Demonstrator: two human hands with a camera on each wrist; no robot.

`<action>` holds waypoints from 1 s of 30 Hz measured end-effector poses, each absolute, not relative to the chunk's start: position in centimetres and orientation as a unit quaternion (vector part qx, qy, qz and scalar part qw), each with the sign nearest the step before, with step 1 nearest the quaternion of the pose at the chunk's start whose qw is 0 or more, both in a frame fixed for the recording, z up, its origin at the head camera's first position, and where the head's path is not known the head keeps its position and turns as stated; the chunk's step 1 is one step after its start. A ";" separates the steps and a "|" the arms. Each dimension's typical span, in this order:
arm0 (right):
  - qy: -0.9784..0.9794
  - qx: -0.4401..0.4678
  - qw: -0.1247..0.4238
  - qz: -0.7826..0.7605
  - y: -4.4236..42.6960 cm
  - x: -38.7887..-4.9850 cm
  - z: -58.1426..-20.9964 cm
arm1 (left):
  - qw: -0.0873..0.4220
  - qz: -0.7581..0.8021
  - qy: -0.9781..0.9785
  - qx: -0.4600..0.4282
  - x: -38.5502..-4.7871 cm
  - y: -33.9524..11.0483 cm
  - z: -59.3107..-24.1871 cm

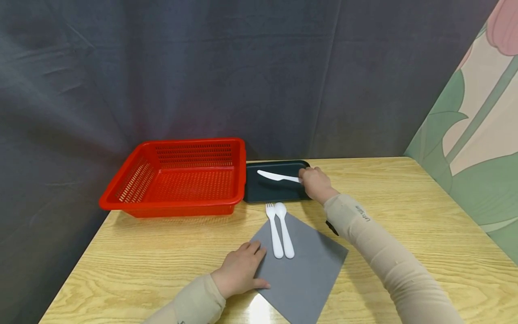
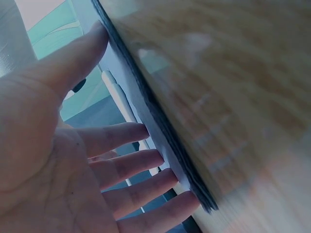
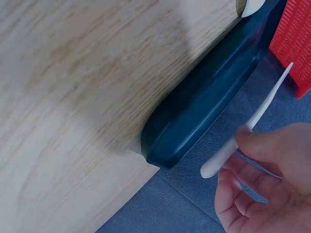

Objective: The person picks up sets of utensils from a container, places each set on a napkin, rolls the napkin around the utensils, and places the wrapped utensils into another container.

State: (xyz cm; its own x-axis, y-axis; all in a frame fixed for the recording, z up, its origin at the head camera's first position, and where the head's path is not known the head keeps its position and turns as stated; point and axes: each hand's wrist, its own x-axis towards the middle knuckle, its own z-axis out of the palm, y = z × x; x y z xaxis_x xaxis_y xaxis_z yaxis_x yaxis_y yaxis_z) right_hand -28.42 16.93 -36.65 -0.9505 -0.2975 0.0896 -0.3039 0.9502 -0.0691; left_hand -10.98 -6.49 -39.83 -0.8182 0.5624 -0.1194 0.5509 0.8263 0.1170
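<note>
A white plastic knife (image 1: 277, 176) is pinched by its handle in my right hand (image 1: 317, 183), above the dark tray (image 1: 259, 193). In the right wrist view, thumb and fingers hold the knife (image 3: 265, 104) near its handle end, apart from the tray (image 3: 204, 92). My left hand (image 1: 239, 269) rests with spread fingers on the left edge of a folded grey napkin (image 1: 299, 283). On that napkin lie a white fork (image 1: 275, 234) and a white spoon (image 1: 285, 231) side by side, their heads reaching past its far corner. The left wrist view shows the fingertips touching the napkin's layered edge (image 2: 155, 111).
To the left of the tray stands a red perforated basket (image 1: 194, 184), close against it. A dark curtain (image 1: 222, 67) hangs behind the wooden table (image 1: 404, 202). A flower-patterned wall (image 1: 481, 135) borders the right side.
</note>
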 end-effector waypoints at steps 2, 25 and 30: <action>-0.987 0.152 0.036 0.044 16.9 -28.4 -36.6 | 0.074 0.038 0.953 0.292 -11.0 -6.5 -39.8; -0.988 0.139 0.006 0.059 17.2 -27.6 -36.7 | 0.069 0.036 0.952 0.295 -10.9 -6.5 -39.6; -0.988 0.145 0.014 0.060 17.2 -27.3 -36.7 | 0.072 0.034 0.953 0.293 -10.9 -6.4 -39.7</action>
